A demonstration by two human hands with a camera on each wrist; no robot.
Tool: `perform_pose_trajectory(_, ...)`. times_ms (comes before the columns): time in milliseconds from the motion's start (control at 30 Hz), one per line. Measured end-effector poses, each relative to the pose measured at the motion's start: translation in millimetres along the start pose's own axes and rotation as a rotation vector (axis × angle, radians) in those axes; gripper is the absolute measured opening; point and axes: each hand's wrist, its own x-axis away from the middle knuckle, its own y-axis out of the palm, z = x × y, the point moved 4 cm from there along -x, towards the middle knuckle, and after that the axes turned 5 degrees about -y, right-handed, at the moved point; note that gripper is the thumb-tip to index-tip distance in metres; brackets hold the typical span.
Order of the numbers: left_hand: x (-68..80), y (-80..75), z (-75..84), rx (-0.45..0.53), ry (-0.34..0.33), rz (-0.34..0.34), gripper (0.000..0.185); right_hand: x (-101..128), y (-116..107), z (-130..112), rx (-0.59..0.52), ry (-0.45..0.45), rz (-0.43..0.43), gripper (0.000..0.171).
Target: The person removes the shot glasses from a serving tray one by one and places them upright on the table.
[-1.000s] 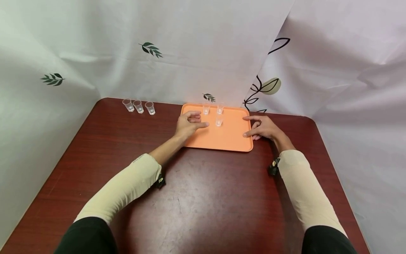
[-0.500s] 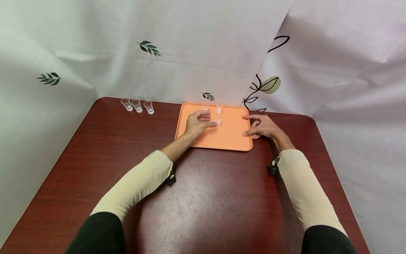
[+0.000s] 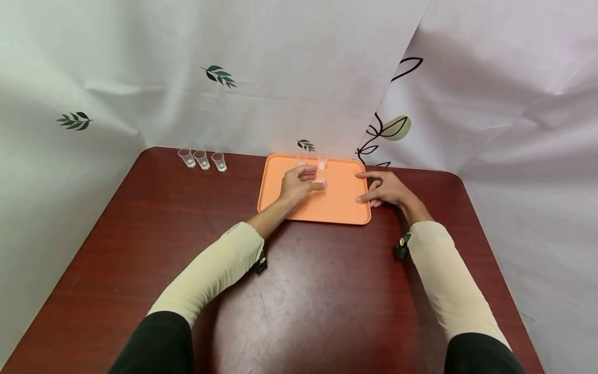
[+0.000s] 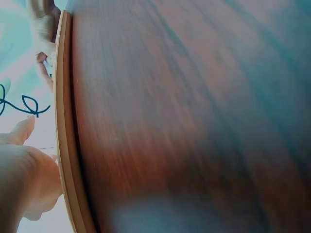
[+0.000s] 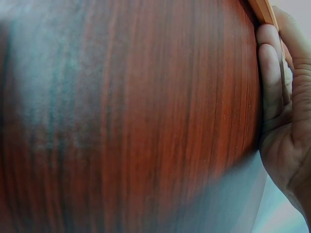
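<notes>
My left hand (image 3: pixel 297 185) reaches over the orange tray (image 3: pixel 338 208). Its fingers are extended, with the thumb apart from them. A small clear plastic cup (image 3: pixel 321 177) stands right at these fingertips, and the thumb overlaps its base in the head view. Behind it on the tray are two more clear cups, one at the back right (image 3: pixel 322 160) and one at the back left (image 3: pixel 301 157), partly behind my fingers. My right hand (image 3: pixel 385 188) grips the tray's right edge. In the right wrist view, curled fingers (image 5: pixel 270 65) lie under the rim, with the thumb side above.
Three clear cups, the middle one (image 3: pixel 202 159) among them, stand in a row at the back left of the dark red wooden table (image 3: pixel 280 291). A white sheet (image 3: pixel 261 104) with leaf prints hangs close behind the table and tray.
My left hand has moved right across the tray, from its left side to the front cup. The right hand stays on the tray's edge, and the cups keep their places.
</notes>
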Motion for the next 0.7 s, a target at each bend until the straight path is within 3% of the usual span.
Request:
perform_pose_trajectory(300, -1.4, 3.6, 2.5, -0.015, 0.046, -0.002, 0.045, -0.4, -1.1, 0.6, 0.003, 0.008, 0.008, 0.087)
perform_pose_trajectory(700, 4.1, -9.6, 12.5, 0.0, 0.006, -0.036, 0.043, 1.5, 2.7, -4.9, -0.006, 0.014, -0.007, 0.089)
